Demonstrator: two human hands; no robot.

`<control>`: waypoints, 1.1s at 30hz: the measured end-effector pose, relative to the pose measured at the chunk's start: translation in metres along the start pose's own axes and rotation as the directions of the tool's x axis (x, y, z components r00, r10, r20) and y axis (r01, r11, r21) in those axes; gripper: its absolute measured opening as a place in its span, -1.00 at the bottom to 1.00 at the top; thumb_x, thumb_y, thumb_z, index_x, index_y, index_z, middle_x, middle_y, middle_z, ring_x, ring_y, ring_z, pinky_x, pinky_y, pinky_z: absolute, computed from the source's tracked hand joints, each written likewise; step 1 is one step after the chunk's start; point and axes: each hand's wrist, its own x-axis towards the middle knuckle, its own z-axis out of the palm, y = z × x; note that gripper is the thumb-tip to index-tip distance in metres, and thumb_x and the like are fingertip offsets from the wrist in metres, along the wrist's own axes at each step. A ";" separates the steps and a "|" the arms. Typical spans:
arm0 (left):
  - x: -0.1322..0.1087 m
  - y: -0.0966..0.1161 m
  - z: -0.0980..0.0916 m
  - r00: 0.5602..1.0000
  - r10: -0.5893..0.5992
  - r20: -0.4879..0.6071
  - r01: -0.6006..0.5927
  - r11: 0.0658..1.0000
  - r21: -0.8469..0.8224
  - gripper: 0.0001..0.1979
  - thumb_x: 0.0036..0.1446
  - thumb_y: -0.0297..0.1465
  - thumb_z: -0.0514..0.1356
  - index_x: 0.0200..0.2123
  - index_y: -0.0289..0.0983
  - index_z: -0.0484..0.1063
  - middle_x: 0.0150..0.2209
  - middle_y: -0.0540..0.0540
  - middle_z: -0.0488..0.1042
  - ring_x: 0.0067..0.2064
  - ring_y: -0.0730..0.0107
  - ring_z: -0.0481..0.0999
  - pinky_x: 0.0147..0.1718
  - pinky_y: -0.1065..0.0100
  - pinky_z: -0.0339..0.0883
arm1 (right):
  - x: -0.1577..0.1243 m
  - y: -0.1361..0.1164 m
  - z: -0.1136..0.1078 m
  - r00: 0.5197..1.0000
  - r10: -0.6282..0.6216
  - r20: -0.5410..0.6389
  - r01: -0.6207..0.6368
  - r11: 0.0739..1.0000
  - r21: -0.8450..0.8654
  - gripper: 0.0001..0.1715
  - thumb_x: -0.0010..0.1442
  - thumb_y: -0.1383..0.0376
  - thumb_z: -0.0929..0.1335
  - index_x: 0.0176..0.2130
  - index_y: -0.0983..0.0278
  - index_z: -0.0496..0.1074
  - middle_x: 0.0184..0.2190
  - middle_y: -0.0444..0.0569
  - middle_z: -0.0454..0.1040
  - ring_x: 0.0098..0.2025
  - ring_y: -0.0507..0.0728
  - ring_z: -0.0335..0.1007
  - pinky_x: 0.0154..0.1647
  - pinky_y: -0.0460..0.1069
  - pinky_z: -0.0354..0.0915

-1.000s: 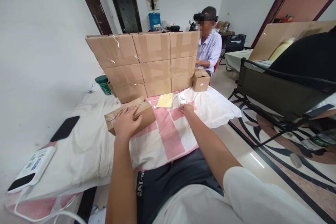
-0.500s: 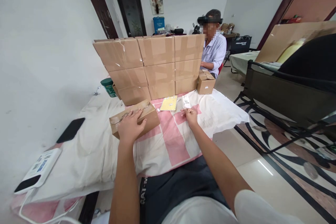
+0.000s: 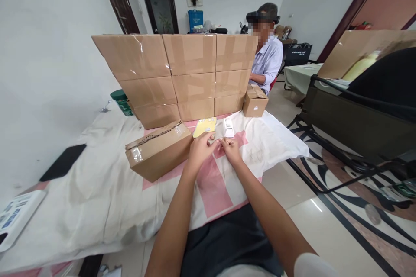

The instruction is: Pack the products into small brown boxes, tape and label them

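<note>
My left hand (image 3: pixel 199 150) and my right hand (image 3: pixel 231 149) meet over the pink and white cloth (image 3: pixel 214 181), fingertips pinched together on something small that I cannot make out. A taped brown cardboard box (image 3: pixel 158 149) lies just left of my left hand, untouched. A yellow card (image 3: pixel 204 126) and a small white packet (image 3: pixel 228 126) lie on the cloth just beyond my fingers.
A wall of stacked cardboard boxes (image 3: pixel 182 75) stands at the far side, a small box (image 3: pixel 255 101) at its right end. A person in a light shirt (image 3: pixel 268 58) sits behind. A green tub (image 3: pixel 120 100), a black phone (image 3: pixel 63 162) and a white device (image 3: pixel 16 216) lie left.
My left hand has left the top of the taped box and moved right to meet my right hand. The camera has shifted closer to the table.
</note>
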 end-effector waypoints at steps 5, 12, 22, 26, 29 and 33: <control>0.003 -0.034 0.026 0.991 -0.120 -0.057 0.108 0.977 -0.182 -0.72 0.18 -0.30 0.30 -0.07 -0.27 0.61 -0.40 -0.03 0.46 -0.34 0.38 0.44 -0.27 0.36 0.33 | -0.005 -0.007 0.005 0.998 0.009 0.059 -0.009 1.000 -0.005 -0.21 0.17 -0.18 0.43 -0.69 0.16 0.00 -0.61 -0.05 0.47 -0.49 0.10 0.39 -0.30 0.04 0.38; -0.010 -0.039 0.028 0.986 -0.168 -0.013 0.155 0.936 -0.315 -0.77 0.15 -0.25 0.32 -0.21 -0.24 0.68 -0.39 -0.06 0.55 -0.33 0.34 0.45 -0.28 0.33 0.32 | -0.013 -0.012 0.009 0.993 0.017 0.118 -0.015 1.000 -0.017 -0.21 0.16 -0.19 0.44 -0.70 0.16 0.01 -0.59 -0.04 0.46 -0.46 0.11 0.39 -0.27 0.04 0.39; -0.017 -0.033 0.024 0.991 -0.075 -0.110 0.041 0.959 -0.281 -0.81 0.23 -0.36 0.22 -0.31 -0.25 0.65 -0.35 -0.11 0.62 -0.31 0.32 0.53 -0.25 0.32 0.35 | -0.016 -0.015 0.015 0.987 -0.056 0.149 0.056 0.998 0.000 -0.24 0.19 -0.13 0.43 -0.68 0.16 0.00 -0.61 -0.07 0.40 -0.44 0.11 0.37 -0.30 0.04 0.34; -0.025 -0.022 0.021 0.983 0.028 -0.180 -0.064 0.978 -0.199 -0.77 0.30 -0.32 0.18 -0.29 -0.19 0.66 -0.36 -0.08 0.55 -0.31 0.34 0.48 -0.26 0.33 0.33 | -0.016 -0.015 0.017 0.992 -0.050 0.120 0.047 0.999 0.024 -0.24 0.15 -0.17 0.43 -0.64 0.16 -0.03 -0.58 -0.09 0.38 -0.45 0.10 0.34 -0.31 0.03 0.35; -0.031 -0.017 0.017 0.973 0.083 -0.218 -0.115 0.983 -0.141 -0.73 0.34 -0.27 0.15 -0.23 -0.18 0.66 -0.33 -0.11 0.55 -0.33 0.33 0.47 -0.27 0.31 0.34 | -0.015 -0.015 0.020 0.989 -0.026 0.143 0.021 0.999 0.035 -0.27 0.12 -0.20 0.43 -0.63 0.15 0.02 -0.62 -0.13 0.34 -0.52 0.07 0.28 -0.38 0.02 0.34; -0.039 -0.014 0.004 0.959 0.148 -0.242 -0.163 0.986 -0.045 -0.68 0.37 -0.24 0.11 -0.21 -0.18 0.68 -0.39 -0.13 0.53 -0.38 0.33 0.45 -0.30 0.29 0.35 | -0.014 -0.015 0.024 0.982 0.002 0.188 -0.007 1.000 0.022 -0.31 0.07 -0.16 0.46 -0.64 0.15 0.08 -0.66 -0.16 0.30 -0.56 0.06 0.25 -0.44 0.00 0.31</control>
